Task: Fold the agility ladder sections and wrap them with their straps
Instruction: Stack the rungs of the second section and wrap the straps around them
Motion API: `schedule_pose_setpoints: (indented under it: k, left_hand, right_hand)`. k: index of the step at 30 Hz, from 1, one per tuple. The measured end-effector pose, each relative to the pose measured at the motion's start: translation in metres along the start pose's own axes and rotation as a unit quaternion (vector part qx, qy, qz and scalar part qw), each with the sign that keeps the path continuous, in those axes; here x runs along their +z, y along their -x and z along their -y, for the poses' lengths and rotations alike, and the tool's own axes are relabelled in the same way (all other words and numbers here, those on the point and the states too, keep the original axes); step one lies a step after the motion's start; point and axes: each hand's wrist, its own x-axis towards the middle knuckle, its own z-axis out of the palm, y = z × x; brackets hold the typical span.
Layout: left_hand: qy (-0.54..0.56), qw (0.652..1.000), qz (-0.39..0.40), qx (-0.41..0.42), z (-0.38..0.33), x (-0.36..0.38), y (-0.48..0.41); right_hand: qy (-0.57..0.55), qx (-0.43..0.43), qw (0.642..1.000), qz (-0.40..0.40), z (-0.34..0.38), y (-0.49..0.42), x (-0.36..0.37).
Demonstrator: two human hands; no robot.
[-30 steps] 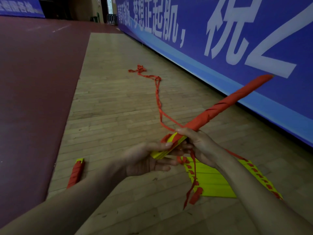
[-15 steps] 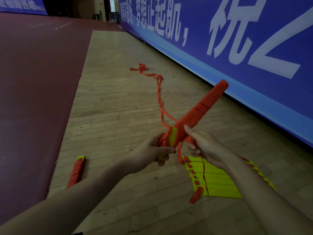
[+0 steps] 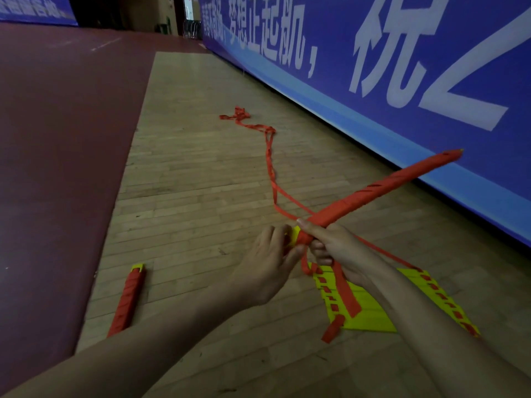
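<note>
A long bundle of folded yellow ladder rungs (image 3: 373,191), wound in red strap, slants up to the right above the floor. My right hand (image 3: 336,248) grips its near end, thumb lying along the top. My left hand (image 3: 270,262) holds the yellow tip of that end with curled fingers. A loose red strap (image 3: 270,168) trails from the bundle away across the floor to a tangle. Another strap end (image 3: 344,291) hangs down under my right hand. A flat stack of yellow rungs (image 3: 365,308) with red straps lies on the floor beneath my right forearm.
A finished red-wrapped bundle (image 3: 128,300) lies on the wooden floor at the left, beside the dark red mat (image 3: 57,168). A blue banner wall (image 3: 402,81) with white characters runs along the right side.
The wrapped bundle has turned and swung out to the right, its far end now reaching further. My left hand has shifted over the yellow tip. The hanging strap end swung lower.
</note>
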Motion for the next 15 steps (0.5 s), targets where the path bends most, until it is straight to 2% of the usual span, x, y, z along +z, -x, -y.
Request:
schedule_pose_setpoints:
  k: [2, 3, 5, 7, 9, 10, 12, 15]
  left_hand:
    - [0.154, 0.983, 0.008, -0.100, -0.007, -0.004, -0.009]
    - [0.250, 0.956, 0.019, -0.151, -0.009, -0.007, -0.013]
    - [0.421, 0.877, 0.076, -0.222, -0.006, -0.019, -0.013]
    - [0.505, 0.810, 0.178, -0.239, -0.004, -0.032, -0.011]
    - [0.558, 0.763, 0.235, -0.228, -0.002, -0.038, -0.006]
    - [0.577, 0.750, 0.234, -0.221, -0.002, -0.038, -0.006]
    - [0.596, 0.748, 0.210, -0.201, -0.002, -0.035, -0.006]
    - [0.577, 0.777, 0.182, -0.175, -0.001, -0.027, -0.008]
  right_hand:
    - [-0.031, -0.012, 0.999, 0.007, 0.003, 0.000, -0.002]
    - [-0.039, -0.018, 0.999, 0.014, 0.005, 0.000, -0.002]
    - [-0.041, -0.028, 0.998, 0.032, 0.008, 0.002, -0.004]
    - [-0.035, -0.042, 0.997, 0.055, 0.010, 0.005, -0.005]
    - [-0.024, -0.052, 0.995, 0.076, 0.011, 0.007, -0.004]
    - [-0.021, -0.053, 0.995, 0.081, 0.011, 0.006, -0.004]
    - [-0.017, -0.048, 0.996, 0.077, 0.011, 0.005, -0.005]
    - [0.016, -0.053, 0.997, 0.062, 0.008, 0.002, -0.007]
